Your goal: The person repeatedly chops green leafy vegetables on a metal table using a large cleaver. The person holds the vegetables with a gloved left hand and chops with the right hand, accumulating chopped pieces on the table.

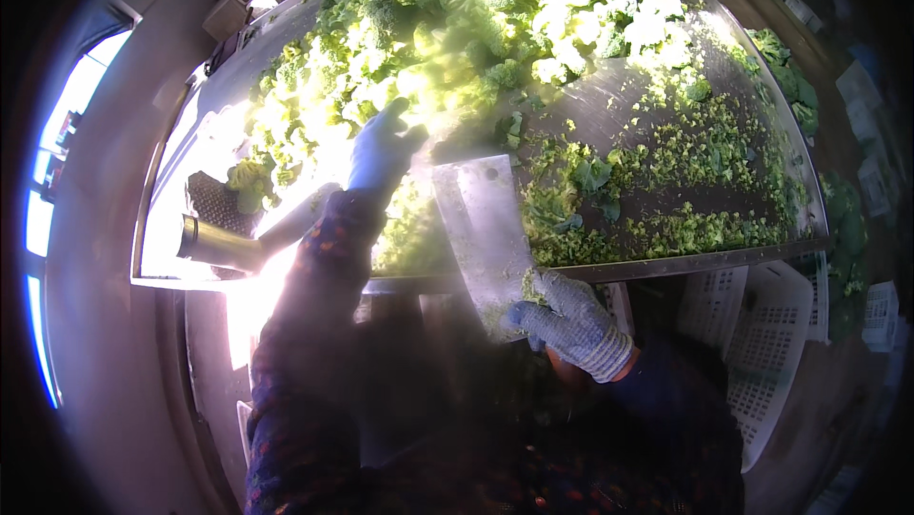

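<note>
My right hand (pixel 581 325), in a grey-white knitted glove with green bits on it, is closed around the handle end of a cleaver (pixel 484 215). Its broad rectangular blade points away from me over the table's near edge, with a small hole near the far corner. My left hand (pixel 383 146), in a bluish glove, reaches out over the table with thumb and fingers apart. Just beyond its fingertips lies the heaped broccoli (pixel 447 49). Strong glare blurs this area, and I make out nothing held in that hand.
The metal table (pixel 657 270) has a raised rim. Chopped green crumbs (pixel 705 229) and leaves (pixel 592 174) are scattered over its right half. A metal cylinder (pixel 219 244) lies at the near left. White perforated crates (pixel 762 353) stand below right; more broccoli (pixel 790 77) is beyond the right edge.
</note>
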The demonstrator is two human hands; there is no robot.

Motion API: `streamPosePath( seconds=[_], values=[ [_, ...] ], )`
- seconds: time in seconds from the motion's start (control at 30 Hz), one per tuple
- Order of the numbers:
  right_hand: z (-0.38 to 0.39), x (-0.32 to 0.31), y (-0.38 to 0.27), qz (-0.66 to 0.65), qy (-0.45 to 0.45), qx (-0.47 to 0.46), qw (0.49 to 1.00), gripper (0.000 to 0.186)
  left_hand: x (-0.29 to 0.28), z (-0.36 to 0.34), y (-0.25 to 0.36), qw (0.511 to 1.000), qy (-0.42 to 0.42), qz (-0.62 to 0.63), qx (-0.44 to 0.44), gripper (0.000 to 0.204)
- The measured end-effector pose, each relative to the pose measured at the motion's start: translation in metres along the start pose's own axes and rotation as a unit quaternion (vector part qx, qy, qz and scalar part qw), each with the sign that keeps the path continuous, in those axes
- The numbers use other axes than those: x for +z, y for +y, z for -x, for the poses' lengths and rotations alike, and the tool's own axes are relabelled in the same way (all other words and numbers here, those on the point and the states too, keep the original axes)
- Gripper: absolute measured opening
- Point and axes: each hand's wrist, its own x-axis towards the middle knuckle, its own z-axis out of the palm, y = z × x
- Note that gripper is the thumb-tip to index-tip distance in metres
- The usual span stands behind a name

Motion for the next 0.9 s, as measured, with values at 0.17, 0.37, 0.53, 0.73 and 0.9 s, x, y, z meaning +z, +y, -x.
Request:
streamPosePath(
  seconds=[0.17, 0.37, 0.53, 0.73, 0.9],
  values=[
    [-0.006, -0.011, -0.005, 0.107, 0.096, -0.152, 0.978, 0.019, 0.047, -0.063, 0.014, 0.994, -0.057, -0.049, -0.078, 0.043],
    [-0.003, -0.022, -0.014, 0.079, -0.005, 0.055, 0.995, 0.024, 0.058, -0.053, 0.026, 0.991, -0.005, -0.129, 0.034, 0.03],
    [-0.005, -0.01, -0.009, -0.054, 0.033, 0.0, 0.998, 0.033, 0.058, -0.05, 0.012, 0.995, 0.027, -0.061, -0.076, 0.03],
    [0.003, -0.011, -0.006, -0.229, 0.06, 0.045, 0.97, 0.032, 0.067, -0.032, -0.005, 0.989, 0.087, 0.09, -0.072, 0.024],
    [-0.008, -0.023, -0.004, -0.232, 0.106, 0.047, 0.966, 0.032, 0.035, 0.029, 0.028, 0.971, 0.053, 0.18, 0.148, 0.025]
  ],
)
